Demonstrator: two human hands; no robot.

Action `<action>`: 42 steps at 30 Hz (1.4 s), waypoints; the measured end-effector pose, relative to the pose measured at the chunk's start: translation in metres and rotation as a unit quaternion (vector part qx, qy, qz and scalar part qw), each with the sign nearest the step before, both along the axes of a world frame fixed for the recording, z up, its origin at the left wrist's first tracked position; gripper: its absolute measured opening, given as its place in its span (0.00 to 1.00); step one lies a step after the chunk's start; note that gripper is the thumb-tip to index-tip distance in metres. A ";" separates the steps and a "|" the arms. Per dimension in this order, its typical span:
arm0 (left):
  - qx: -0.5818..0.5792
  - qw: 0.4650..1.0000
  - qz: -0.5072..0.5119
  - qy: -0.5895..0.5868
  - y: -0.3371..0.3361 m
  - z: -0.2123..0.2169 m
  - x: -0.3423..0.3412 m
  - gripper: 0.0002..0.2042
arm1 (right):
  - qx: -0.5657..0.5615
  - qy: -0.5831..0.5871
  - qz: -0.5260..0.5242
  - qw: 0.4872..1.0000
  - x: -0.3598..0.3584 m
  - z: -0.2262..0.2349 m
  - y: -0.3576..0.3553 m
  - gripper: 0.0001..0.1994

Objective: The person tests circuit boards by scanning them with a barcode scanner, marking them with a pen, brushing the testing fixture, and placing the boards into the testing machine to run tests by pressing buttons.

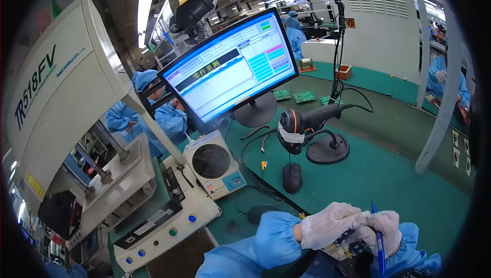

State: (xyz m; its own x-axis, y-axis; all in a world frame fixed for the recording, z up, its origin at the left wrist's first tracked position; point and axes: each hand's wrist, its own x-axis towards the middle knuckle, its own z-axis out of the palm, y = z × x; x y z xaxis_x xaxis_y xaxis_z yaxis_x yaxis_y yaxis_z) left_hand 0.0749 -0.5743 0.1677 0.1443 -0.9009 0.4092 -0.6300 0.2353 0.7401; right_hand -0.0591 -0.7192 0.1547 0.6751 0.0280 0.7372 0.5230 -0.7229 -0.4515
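Both my hands wear white gloves and meet at the lower right, above the near edge of the green bench. Closed fingers of my left hand (332,225) grip a small circuit board (338,251) with dark, bluish and yellow parts on it. A blue pen (380,250) is held upright, slightly tilted, in my right hand (387,228), which is also closed and close against the board. The gloves cover much of the board, so its far side is hidden. Blue sleeves cover both my forearms.
A barcode scanner (302,127) on a round stand, a black mouse (292,178) and a small fan unit (212,163) stand beyond my hands. A monitor (230,68) rises behind them. On the left is a large press-like test machine (66,89). Green boards (305,97) lie farther back.
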 end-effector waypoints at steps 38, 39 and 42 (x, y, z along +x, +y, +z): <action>0.154 0.708 0.109 0.680 -0.153 -0.085 0.124 0.20 | 0.371 -0.191 -0.329 0.847 0.224 -0.099 -0.319 0.05; 0.167 0.720 0.164 0.653 -0.183 -0.088 0.133 0.20 | 0.137 -0.193 -0.421 0.876 0.204 -0.102 -0.294 0.04; 0.204 0.770 0.202 0.570 -0.274 -0.097 0.171 0.21 | 0.241 -0.095 -0.380 0.888 0.172 -0.103 -0.246 0.05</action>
